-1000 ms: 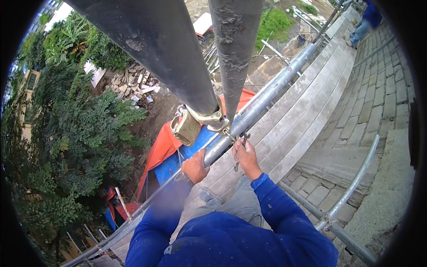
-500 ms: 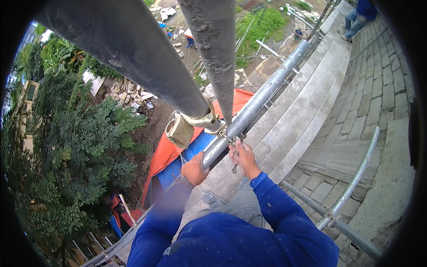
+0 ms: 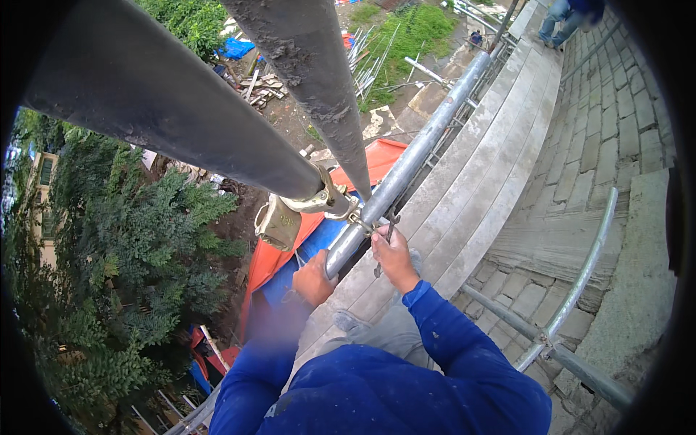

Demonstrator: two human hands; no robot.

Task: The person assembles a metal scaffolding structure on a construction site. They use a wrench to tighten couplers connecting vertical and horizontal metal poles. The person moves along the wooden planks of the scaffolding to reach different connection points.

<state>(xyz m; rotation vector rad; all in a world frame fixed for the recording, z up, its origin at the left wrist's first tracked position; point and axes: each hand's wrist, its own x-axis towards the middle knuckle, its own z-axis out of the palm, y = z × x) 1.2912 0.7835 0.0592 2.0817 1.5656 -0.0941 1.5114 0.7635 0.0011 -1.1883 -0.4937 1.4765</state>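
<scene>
My left hand (image 3: 313,279) is closed around the near end of a silver scaffold tube (image 3: 417,152) that slants away to the upper right. My right hand (image 3: 395,259) grips a small dark wrench (image 3: 392,226), one end showing above the fingers and the other below. Its fingertips touch or nearly touch the bolt side of a metal scaffold coupler (image 3: 355,214), which sits where the tube meets a thick dark pole (image 3: 196,109). A khaki, pouch-like piece (image 3: 280,223) hangs beside the pole's collar. A second dark pole (image 3: 312,80) rises close behind.
Grey planks (image 3: 471,167) form a narrow walkway under me, with a block wall (image 3: 602,138) on the right. A bent rail (image 3: 587,261) stands by the wall. Far ahead, another person (image 3: 562,25) is on the planks. Beyond the tube lies a drop to tarps (image 3: 290,250) and trees (image 3: 145,254).
The view has shifted slightly. My right hand has turned, so the wrench's upper end now shows above the fingers, close to the coupler. My left hand keeps its hold on the tube.
</scene>
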